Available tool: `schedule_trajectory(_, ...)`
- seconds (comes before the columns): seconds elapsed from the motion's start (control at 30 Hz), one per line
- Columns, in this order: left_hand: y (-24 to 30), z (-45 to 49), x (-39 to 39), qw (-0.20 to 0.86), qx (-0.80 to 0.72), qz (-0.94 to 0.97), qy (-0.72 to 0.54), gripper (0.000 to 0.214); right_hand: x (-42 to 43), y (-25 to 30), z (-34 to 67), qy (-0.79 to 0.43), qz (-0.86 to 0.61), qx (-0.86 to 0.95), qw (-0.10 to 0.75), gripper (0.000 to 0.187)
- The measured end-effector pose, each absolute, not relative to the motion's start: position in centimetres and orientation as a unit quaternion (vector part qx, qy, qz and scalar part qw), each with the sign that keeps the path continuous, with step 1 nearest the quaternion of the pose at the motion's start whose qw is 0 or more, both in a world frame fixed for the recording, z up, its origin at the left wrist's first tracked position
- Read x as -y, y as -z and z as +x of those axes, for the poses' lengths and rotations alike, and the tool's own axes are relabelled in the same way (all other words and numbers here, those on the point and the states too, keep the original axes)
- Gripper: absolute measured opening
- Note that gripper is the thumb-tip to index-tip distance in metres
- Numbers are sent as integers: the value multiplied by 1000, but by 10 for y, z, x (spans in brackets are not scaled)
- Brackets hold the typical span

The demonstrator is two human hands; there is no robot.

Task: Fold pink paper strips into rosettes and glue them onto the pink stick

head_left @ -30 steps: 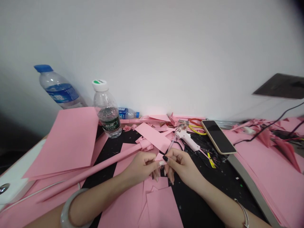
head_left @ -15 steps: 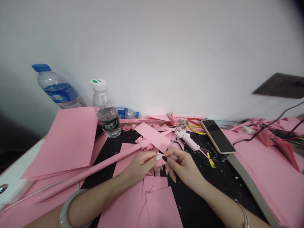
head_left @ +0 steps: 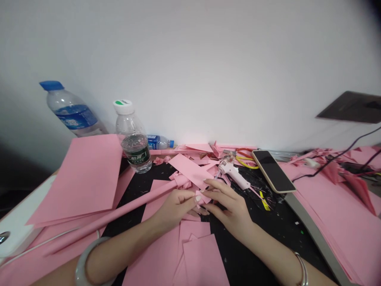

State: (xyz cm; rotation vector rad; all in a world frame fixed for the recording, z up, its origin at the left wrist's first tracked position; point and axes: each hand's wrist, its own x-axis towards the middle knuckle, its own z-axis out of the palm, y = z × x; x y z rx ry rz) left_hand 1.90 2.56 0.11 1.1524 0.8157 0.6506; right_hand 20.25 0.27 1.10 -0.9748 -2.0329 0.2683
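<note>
Between my hands is a small folded piece of pink paper (head_left: 203,198), held above the desk. My left hand (head_left: 180,204) pinches its left side with thumb and forefinger. On the other side my right hand (head_left: 228,200) has its fingers on the paper's right edge, the thumb below and the forefinger above; the exact contact is partly hidden. Cut pink sheets (head_left: 204,258) lie under and in front of my hands. Just beyond them rests a pink paper strip (head_left: 190,171), and a rolled pink paper tube (head_left: 119,216) slants past my left forearm.
A white glue gun (head_left: 235,174), red-and-yellow-handled pliers (head_left: 248,162) and a phone (head_left: 274,171) lie beyond my right hand. Water bottles (head_left: 135,147) stand or lie near the wall. Pink paper stacks flank both sides (head_left: 80,178), and a dark cable (head_left: 336,155) runs at right.
My right hand has shifted its grip: its fingers have uncurled and now extend over the small folded paper. My left hand stays nearly in place.
</note>
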Motion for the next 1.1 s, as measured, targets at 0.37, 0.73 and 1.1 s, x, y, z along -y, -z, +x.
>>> schedule_trajectory(0.37,-2,19,-25,741,-358,486,-294,33,0,-20,200,-108,-389,802,440,12)
schedule_trajectory(0.73,3,17,-25,730,-323,523,-298,33,2,-19,199,-186,-417,770,446,16)
schedule_trajectory(1.1,0,20,-23,720,-359,515,-295,27,-1,-19,194,-333,-450,706,434,15)
